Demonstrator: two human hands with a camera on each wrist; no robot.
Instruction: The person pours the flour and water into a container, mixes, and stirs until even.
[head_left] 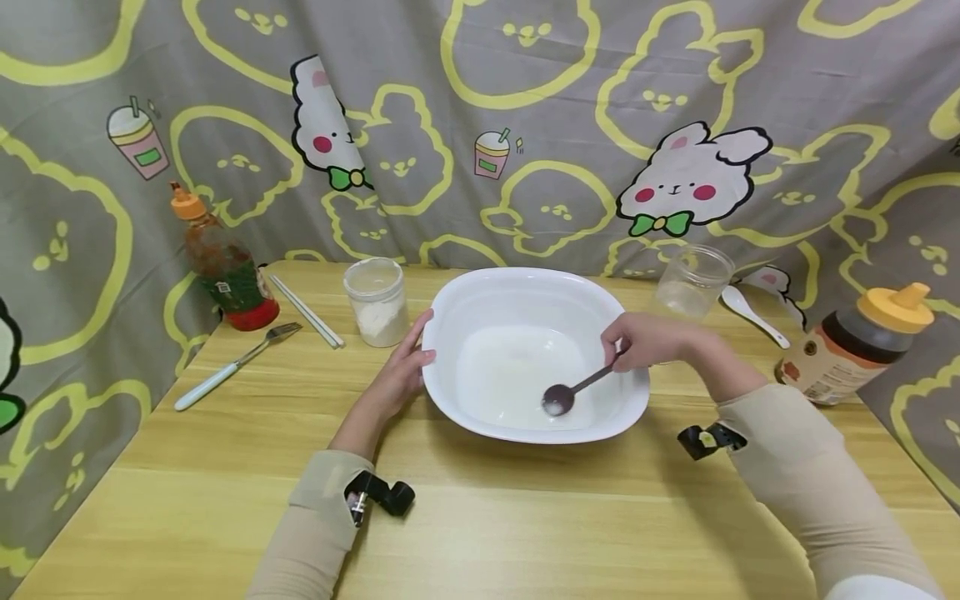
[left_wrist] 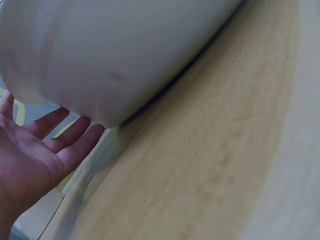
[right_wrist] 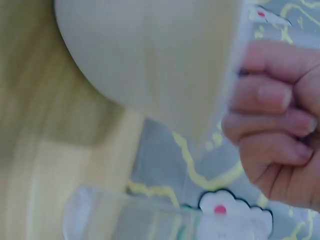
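A white basin [head_left: 465, 421] stands mid-table with a whitish liquid [head_left: 510, 375] in its bottom. My left hand [head_left: 401, 371] steadies its left side; the left wrist view shows that hand [left_wrist: 35, 155] with extended fingers, their tips against the basin's outer wall [left_wrist: 115, 55]. Over the right rim, my right hand [head_left: 648, 340] grips the handle of a dark brown spoon [head_left: 592, 380], whose bowl end dips into the liquid. In the right wrist view the fingers of that hand [right_wrist: 280, 115] are curled, and the spoon is hidden behind the basin's wall.
Left of the basin are a jar of white powder [head_left: 378, 312], chopsticks [head_left: 306, 311], a fork [head_left: 238, 364] and a red sauce bottle [head_left: 225, 271]. To its right are a clear jar [head_left: 693, 279], a white spoon [head_left: 753, 317] and a dark sauce bottle [head_left: 855, 346]. A patterned curtain [head_left: 555, 167] hangs behind.
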